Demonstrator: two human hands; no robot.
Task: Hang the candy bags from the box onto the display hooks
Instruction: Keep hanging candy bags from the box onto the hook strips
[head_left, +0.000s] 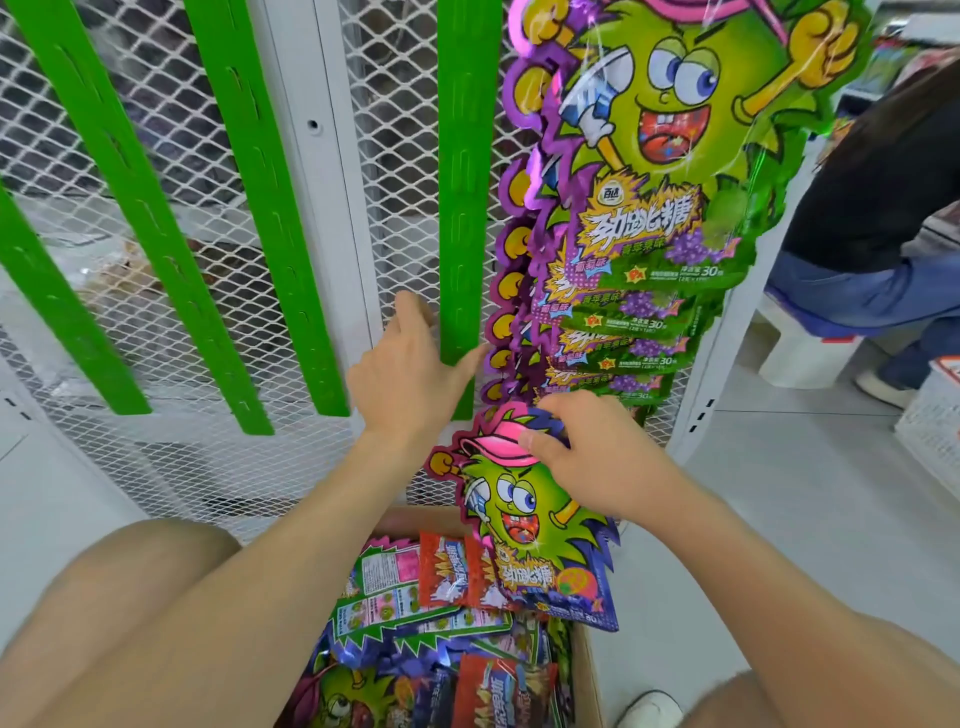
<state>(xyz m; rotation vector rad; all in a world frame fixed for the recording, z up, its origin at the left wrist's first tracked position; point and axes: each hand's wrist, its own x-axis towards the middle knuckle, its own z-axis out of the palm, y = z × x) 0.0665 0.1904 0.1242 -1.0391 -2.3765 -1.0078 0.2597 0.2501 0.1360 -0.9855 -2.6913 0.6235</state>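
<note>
A long row of bags (639, 291) already hangs at the right of the mesh rack (208, 218), overlapping one behind another, so a good part of the job looks done. The hooks themselves are hidden behind the bags.

The right hand (587, 457) holds one more bag (530, 525) by its top edge, fingers closed on the pink-capped header, just below the hanging row and above the box (589, 670). The left hand (410, 369) reaches to the lower end of a green strip (462, 208), thumb on one side and fingers loosely spread on the other; it holds no bag, and whether it presses the strip or only touches it I cannot tell.

The box, near and low in the scene, still holds many bags, green-purple and red ones mixed, lying flat in a heap. By my judgement the held bag is next to hang, and plenty remains after it.
</note>
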